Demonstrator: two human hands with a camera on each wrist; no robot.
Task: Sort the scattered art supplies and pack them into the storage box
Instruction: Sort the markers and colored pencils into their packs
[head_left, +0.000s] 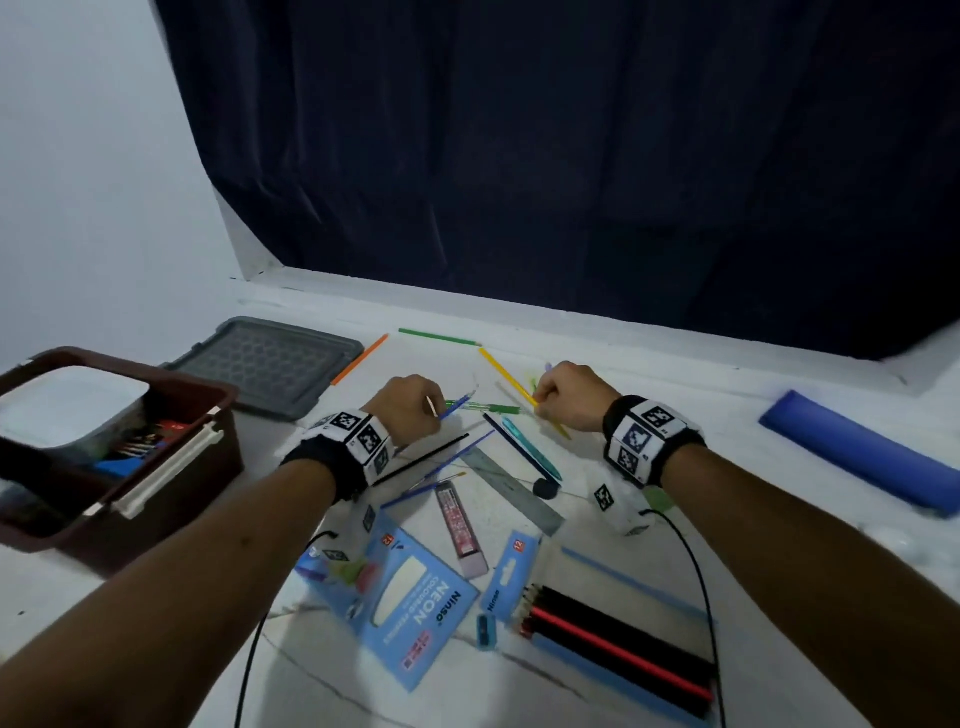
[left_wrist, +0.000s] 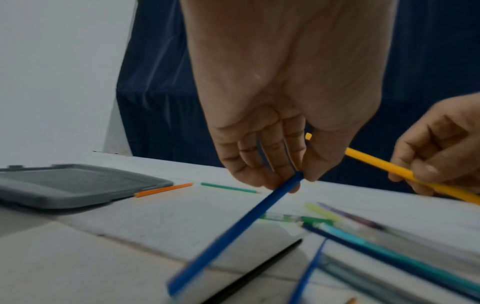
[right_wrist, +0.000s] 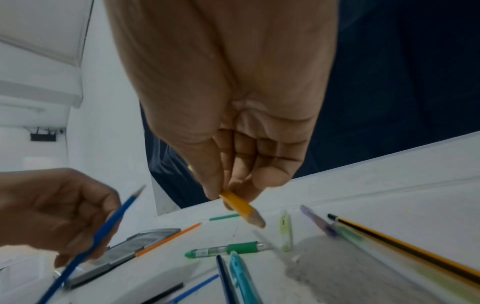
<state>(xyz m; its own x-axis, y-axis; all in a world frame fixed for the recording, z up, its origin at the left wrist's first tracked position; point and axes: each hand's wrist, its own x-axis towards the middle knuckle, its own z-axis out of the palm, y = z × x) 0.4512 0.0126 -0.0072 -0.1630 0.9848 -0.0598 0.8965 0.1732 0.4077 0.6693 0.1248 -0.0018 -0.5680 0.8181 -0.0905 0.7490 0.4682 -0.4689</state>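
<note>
My left hand (head_left: 410, 408) pinches a blue pencil (head_left: 454, 407) above the table; the left wrist view shows that blue pencil (left_wrist: 233, 232) held between thumb and fingers. My right hand (head_left: 569, 397) pinches a yellow pencil (head_left: 506, 375), whose blunt tip (right_wrist: 255, 220) shows in the right wrist view. The brown storage box (head_left: 156, 499) stands open at the left, holding a white container (head_left: 72, 405) and some pencils. Its grey lid (head_left: 270, 364) lies behind it. Between the hands lie a green pen (head_left: 491, 408), a teal pen (head_left: 532, 449) and a dark pen.
Orange (head_left: 361, 359) and green (head_left: 439, 337) pencils lie near the table's back edge. Nearer me are a ruler (head_left: 511, 491), a lead case (head_left: 460, 527), blue eraser packs (head_left: 405, 597), a sharpener (head_left: 487, 631), black and red pencils (head_left: 618, 647) and a blue roll (head_left: 862, 452) at right.
</note>
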